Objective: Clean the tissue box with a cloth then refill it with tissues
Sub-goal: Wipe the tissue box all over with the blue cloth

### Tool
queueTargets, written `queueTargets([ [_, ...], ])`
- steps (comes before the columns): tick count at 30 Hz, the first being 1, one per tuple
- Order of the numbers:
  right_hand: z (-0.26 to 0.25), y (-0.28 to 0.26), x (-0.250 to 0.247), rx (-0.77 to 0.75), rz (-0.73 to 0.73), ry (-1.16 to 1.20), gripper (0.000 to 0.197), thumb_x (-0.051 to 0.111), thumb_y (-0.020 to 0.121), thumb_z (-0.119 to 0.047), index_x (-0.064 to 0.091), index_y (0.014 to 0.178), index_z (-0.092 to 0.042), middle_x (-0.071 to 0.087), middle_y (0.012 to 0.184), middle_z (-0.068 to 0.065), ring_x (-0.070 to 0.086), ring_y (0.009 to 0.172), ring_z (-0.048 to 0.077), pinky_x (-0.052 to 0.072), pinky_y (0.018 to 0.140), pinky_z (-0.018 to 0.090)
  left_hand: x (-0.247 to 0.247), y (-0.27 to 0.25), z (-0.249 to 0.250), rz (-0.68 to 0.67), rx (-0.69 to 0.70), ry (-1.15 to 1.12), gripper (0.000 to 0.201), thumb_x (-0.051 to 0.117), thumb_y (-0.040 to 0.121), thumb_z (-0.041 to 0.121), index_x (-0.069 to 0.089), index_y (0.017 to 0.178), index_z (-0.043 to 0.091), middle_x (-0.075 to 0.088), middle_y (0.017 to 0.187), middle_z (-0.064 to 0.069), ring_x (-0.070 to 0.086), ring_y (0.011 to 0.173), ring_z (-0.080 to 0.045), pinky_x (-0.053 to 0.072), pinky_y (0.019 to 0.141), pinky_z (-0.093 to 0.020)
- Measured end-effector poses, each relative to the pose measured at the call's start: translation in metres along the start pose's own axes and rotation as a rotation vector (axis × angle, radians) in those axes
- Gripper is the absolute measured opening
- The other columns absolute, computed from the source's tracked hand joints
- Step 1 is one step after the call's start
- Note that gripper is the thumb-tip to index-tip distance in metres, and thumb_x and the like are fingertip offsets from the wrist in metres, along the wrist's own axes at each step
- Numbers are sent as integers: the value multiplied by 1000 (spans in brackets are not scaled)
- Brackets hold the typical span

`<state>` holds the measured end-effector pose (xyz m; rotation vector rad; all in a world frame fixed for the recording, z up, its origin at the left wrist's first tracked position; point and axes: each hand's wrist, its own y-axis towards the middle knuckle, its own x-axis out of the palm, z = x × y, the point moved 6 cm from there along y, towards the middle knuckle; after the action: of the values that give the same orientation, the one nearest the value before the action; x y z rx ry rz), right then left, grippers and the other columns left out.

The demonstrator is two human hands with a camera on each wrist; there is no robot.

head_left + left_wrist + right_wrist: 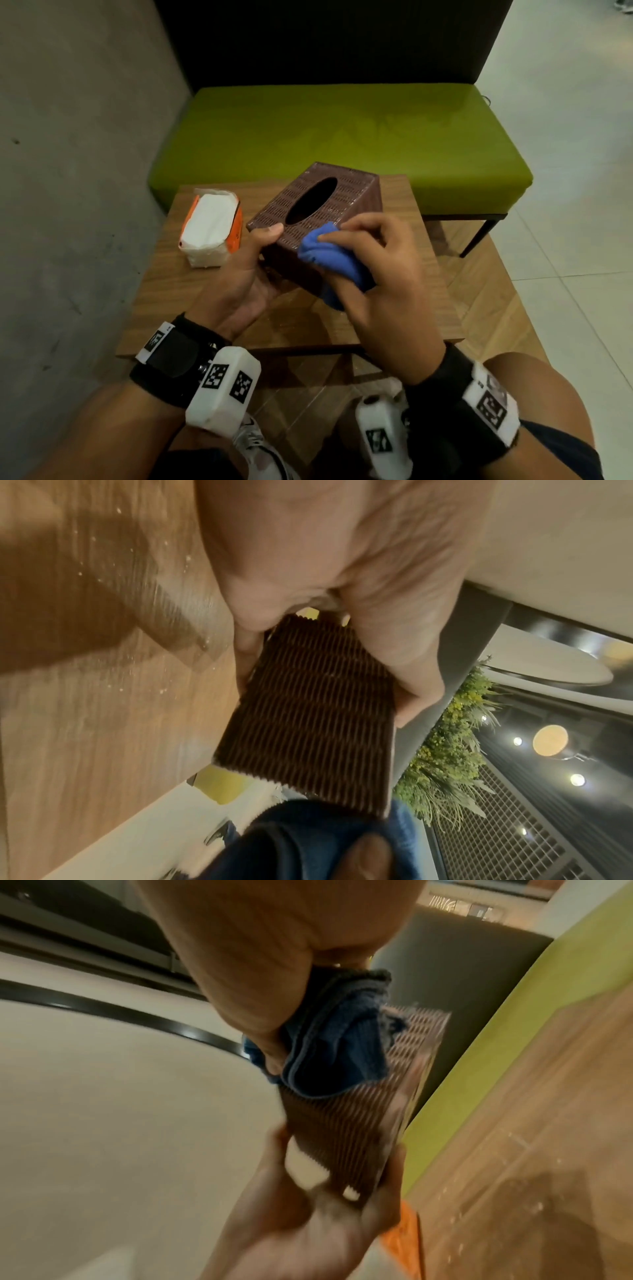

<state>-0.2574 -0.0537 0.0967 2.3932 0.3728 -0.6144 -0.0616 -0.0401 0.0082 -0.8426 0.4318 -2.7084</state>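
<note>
A brown woven tissue box (346, 195) with a dark oval slot is tilted above the wooden table (164, 301). My left hand (253, 274) grips its near left corner, thumb on the top face. The box's ribbed side (308, 710) fills the left wrist view, held between thumb and fingers. My right hand (373, 260) holds a bunched blue cloth (329, 257) against the box's near right edge. In the right wrist view the cloth (335, 1047) lies on the box (352, 1123). A pack of white tissues (209, 233) in an orange wrapper lies on the table to the left.
A green cushioned bench (342, 137) with a dark back stands just behind the table. A grey wall (68, 171) runs along the left. Pale tiled floor (565, 171) lies to the right. My knees and a shoe show below the table's near edge.
</note>
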Motion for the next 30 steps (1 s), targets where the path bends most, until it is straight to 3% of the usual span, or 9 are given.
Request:
queueTargets([
  [5, 49, 43, -36, 135, 260, -81, 19, 73, 98, -23, 79, 115, -17, 62, 105, 7, 60, 100, 21, 51, 89, 38, -6, -2, -2, -58, 7, 13, 52, 71, 92, 30, 66, 142, 18, 67, 146, -16, 66, 132, -36, 51, 108, -64],
  [8, 21, 29, -7, 29, 136, -96, 27, 69, 98, -15, 75, 124, -11, 60, 109, 9, 58, 99, 23, 49, 86, 35, -1, 4, 0, 7, 22, 6, 43, 71, 91, 33, 70, 130, 17, 77, 126, -11, 77, 110, -27, 64, 88, -56],
  [12, -10, 0, 17, -194, -46, -156, 32, 68, 96, -9, 73, 127, -2, 61, 110, 15, 58, 99, 30, 50, 80, 42, -15, 5, 2, 52, -7, 72, 63, 74, 84, 48, 68, 137, 14, 74, 129, -16, 77, 108, -29, 64, 84, -49],
  [17, 44, 45, -23, 24, 151, -211, 24, 67, 100, -16, 76, 122, -16, 55, 108, 5, 56, 104, 23, 48, 90, 27, -20, 0, 3, 34, 15, 119, 59, 65, 91, 41, 62, 146, 19, 75, 133, -10, 76, 113, -27, 63, 84, -52],
  [18, 40, 44, -19, 29, 133, -219, 24, 66, 98, -16, 75, 121, -15, 54, 108, 6, 55, 104, 24, 50, 90, 32, -19, 1, 4, 40, 21, 125, 56, 65, 92, 40, 64, 144, 20, 75, 132, -10, 76, 112, -27, 63, 83, -51],
  [20, 14, 29, 1, -47, 12, -226, 24, 67, 93, -12, 74, 116, -8, 53, 106, 11, 53, 101, 28, 48, 82, 45, -18, 3, 6, 49, 38, 141, 51, 69, 91, 40, 69, 138, 20, 75, 130, -12, 76, 110, -27, 64, 81, -50],
  [23, -12, 3, 18, -190, -210, -235, 25, 68, 96, -18, 72, 119, -8, 54, 107, 10, 51, 98, 25, 47, 76, 42, -22, 3, 7, 16, 43, 161, 67, 75, 84, 44, 66, 142, 12, 66, 143, -23, 68, 117, -35, 59, 100, -61],
  [28, 40, 42, -31, -30, 70, -269, 28, 67, 95, -14, 75, 121, -14, 54, 108, 10, 54, 104, 26, 49, 89, 44, -22, -3, 9, -41, 77, 178, 63, 71, 84, 44, 64, 144, 24, 69, 143, -13, 71, 120, -27, 59, 96, -56],
  [30, 24, 34, -21, -37, 54, -261, 23, 68, 94, -13, 74, 116, -10, 53, 107, 12, 54, 102, 28, 49, 85, 46, -16, -1, 11, -35, 93, 165, 61, 72, 82, 44, 68, 139, 23, 69, 142, -15, 71, 118, -28, 60, 95, -54],
])
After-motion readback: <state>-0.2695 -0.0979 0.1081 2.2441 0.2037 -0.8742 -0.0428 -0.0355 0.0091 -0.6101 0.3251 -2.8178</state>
